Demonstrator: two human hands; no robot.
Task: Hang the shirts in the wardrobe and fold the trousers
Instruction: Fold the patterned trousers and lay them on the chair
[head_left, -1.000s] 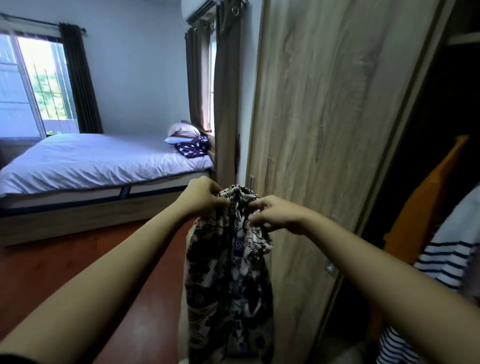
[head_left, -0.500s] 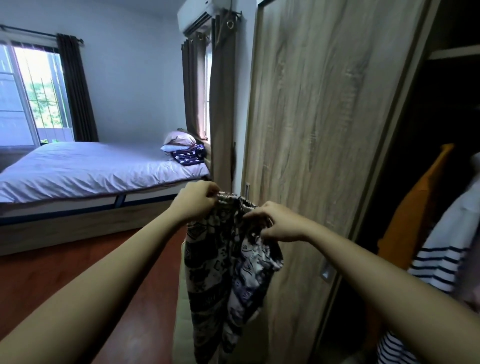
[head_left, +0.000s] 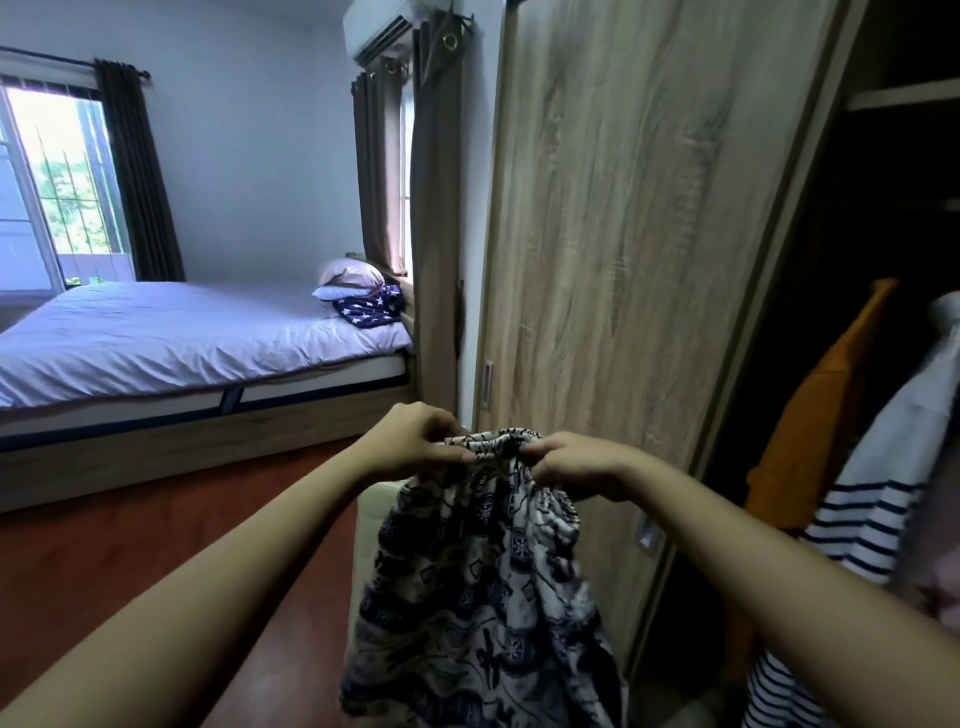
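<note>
Bedroom background: a white-sheeted bed (head_left: 182, 338) was seen at the left and a pale wood-grain wardrobe door (head_left: 623, 234) at upper centre.
A navy-and-white patterned cloth garment (head_left: 478, 597) was held up at lower centre, its gathered top edge pinched by curled fingers of the left hand (head_left: 415, 441) and the right hand (head_left: 576, 465); an orange garment (head_left: 810, 431) and a white navy-striped shirt (head_left: 872, 509) were hung at the right edge.
</note>
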